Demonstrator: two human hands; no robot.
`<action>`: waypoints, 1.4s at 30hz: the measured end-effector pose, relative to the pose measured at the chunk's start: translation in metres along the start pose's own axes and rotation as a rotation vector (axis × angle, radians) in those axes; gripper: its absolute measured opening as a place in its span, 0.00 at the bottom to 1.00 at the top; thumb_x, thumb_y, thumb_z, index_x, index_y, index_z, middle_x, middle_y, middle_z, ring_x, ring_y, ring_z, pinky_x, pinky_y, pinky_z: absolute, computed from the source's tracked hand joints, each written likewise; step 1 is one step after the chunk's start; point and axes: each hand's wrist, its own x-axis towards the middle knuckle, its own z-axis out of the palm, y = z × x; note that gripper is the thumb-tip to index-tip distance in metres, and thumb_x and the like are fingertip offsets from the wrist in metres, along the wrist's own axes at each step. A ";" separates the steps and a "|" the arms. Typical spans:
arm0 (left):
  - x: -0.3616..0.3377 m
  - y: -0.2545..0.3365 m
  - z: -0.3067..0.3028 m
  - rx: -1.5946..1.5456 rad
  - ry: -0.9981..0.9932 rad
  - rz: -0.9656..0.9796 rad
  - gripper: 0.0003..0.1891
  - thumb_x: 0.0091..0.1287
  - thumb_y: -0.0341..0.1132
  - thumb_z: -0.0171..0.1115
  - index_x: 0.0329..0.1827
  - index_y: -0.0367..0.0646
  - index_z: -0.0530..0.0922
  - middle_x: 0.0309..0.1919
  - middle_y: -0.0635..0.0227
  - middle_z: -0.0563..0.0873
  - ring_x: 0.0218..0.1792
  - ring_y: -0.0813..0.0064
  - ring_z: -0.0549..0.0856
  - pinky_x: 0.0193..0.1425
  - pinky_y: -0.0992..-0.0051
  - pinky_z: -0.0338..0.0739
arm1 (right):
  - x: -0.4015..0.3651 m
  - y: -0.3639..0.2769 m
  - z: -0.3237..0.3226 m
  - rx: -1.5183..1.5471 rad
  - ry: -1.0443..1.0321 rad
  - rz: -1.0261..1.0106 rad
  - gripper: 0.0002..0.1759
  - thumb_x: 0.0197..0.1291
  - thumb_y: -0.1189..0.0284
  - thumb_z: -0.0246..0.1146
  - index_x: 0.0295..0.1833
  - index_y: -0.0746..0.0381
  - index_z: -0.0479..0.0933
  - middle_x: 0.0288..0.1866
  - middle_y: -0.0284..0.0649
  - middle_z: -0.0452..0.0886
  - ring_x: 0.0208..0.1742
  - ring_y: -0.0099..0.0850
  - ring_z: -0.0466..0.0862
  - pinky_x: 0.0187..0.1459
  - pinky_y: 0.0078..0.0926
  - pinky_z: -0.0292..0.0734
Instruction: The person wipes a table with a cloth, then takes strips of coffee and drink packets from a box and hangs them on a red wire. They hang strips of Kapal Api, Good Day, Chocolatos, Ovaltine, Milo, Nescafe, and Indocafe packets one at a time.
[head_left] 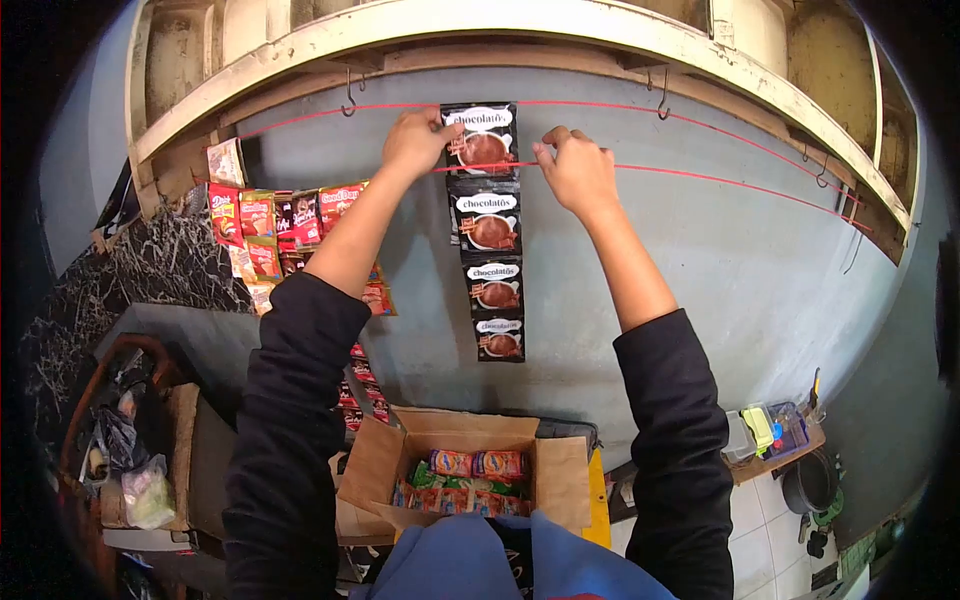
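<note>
A strip of black chocolate drink sachets [492,232] hangs upright against the grey wall, its top at the upper red string. My left hand [415,145] is closed on the left edge of the top sachet, thumb on its front. The lower red string [700,174] crosses in front of that sachet. To the right of the strip, my right hand [578,168] has its fingers bent together at this lower string and appears to pinch it; the exact contact is partly hidden.
Other sachet strips [280,225] hang to the left. Metal hooks [663,95] hang under the wooden beam [480,22]. Below, an open cardboard box [562,475] holds packs of sachets. A chair [185,450] with bags stands at left; plastic containers [765,430] sit on a low shelf at right.
</note>
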 end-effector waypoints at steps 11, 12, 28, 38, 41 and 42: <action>-0.021 -0.021 -0.020 -0.026 -0.104 -0.011 0.19 0.55 0.47 0.58 0.37 0.38 0.75 0.28 0.58 0.82 0.33 0.62 0.81 0.38 0.67 0.72 | 0.023 -0.042 0.049 0.310 -0.021 0.134 0.15 0.48 0.62 0.61 0.35 0.63 0.75 0.30 0.50 0.79 0.36 0.47 0.78 0.36 0.40 0.72; -0.024 -0.022 -0.027 -0.014 -0.108 -0.021 0.19 0.55 0.47 0.58 0.37 0.38 0.75 0.28 0.58 0.82 0.33 0.62 0.81 0.38 0.67 0.72 | 0.024 -0.046 0.052 0.313 -0.005 0.130 0.13 0.47 0.63 0.62 0.31 0.63 0.75 0.28 0.51 0.78 0.34 0.48 0.78 0.35 0.40 0.72; -0.064 -0.025 -0.047 -0.131 -0.067 0.008 0.20 0.52 0.29 0.60 0.43 0.34 0.59 0.22 0.54 0.79 0.29 0.53 0.80 0.36 0.60 0.72 | 0.032 -0.095 0.078 0.184 0.044 0.019 0.14 0.49 0.63 0.60 0.31 0.64 0.72 0.26 0.51 0.78 0.30 0.48 0.79 0.32 0.42 0.74; -0.070 -0.037 -0.041 0.028 -0.068 0.226 0.17 0.49 0.28 0.60 0.40 0.37 0.64 0.34 0.53 0.74 0.40 0.52 0.74 0.45 0.62 0.69 | 0.030 -0.097 0.082 0.219 0.076 -0.014 0.14 0.50 0.63 0.60 0.31 0.64 0.72 0.25 0.51 0.78 0.30 0.48 0.79 0.31 0.42 0.74; -0.074 -0.033 -0.040 0.097 -0.113 0.223 0.17 0.49 0.28 0.60 0.39 0.38 0.65 0.37 0.53 0.73 0.43 0.52 0.73 0.47 0.62 0.68 | 0.027 -0.095 0.078 0.235 0.040 -0.081 0.12 0.50 0.65 0.60 0.34 0.63 0.74 0.26 0.50 0.78 0.31 0.47 0.79 0.33 0.41 0.73; -0.077 -0.031 -0.040 0.101 -0.086 0.233 0.17 0.49 0.28 0.61 0.40 0.38 0.66 0.38 0.53 0.73 0.44 0.52 0.72 0.48 0.62 0.67 | 0.023 -0.093 0.077 0.236 0.028 -0.074 0.12 0.50 0.65 0.60 0.34 0.63 0.74 0.26 0.50 0.78 0.31 0.47 0.79 0.33 0.41 0.73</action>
